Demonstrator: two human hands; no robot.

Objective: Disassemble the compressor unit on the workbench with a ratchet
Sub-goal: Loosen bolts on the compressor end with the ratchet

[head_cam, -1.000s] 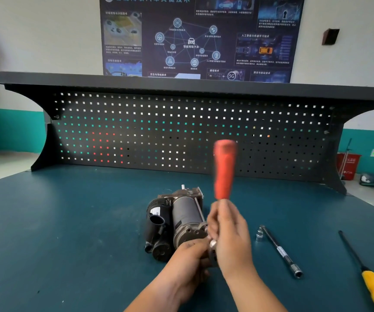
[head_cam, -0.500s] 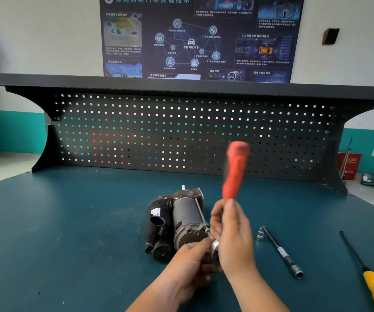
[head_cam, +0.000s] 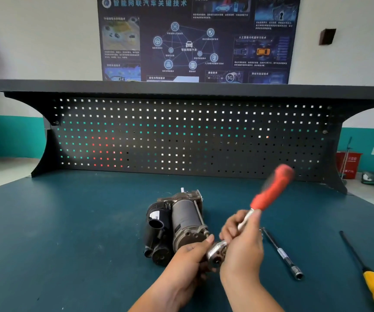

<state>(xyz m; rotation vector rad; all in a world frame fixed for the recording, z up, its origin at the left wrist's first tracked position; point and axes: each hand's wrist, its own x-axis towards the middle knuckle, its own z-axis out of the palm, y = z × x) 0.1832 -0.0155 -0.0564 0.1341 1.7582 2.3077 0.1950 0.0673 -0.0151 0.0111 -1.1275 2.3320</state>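
The compressor unit (head_cam: 177, 224), grey and black metal, lies on the blue-green workbench (head_cam: 69, 233) near the middle. A ratchet with a red handle (head_cam: 271, 190) has its chrome head (head_cam: 216, 252) at the unit's near end. My right hand (head_cam: 242, 242) grips the ratchet's metal shank just below the red handle, which tilts up to the right and is blurred. My left hand (head_cam: 188, 257) holds the near end of the unit, its thumb beside the ratchet head. What sits under the head is hidden by my hands.
A chrome extension bar (head_cam: 282, 255) with a small socket at its far end lies right of my hands. A yellow-handled screwdriver (head_cam: 370, 278) lies at the far right. A dark pegboard (head_cam: 181, 136) with a shelf closes off the back of the bench.
The red handle has swung from nearly upright over to the right, pivoting on the head at the unit's end. My left hand has stayed on the unit.
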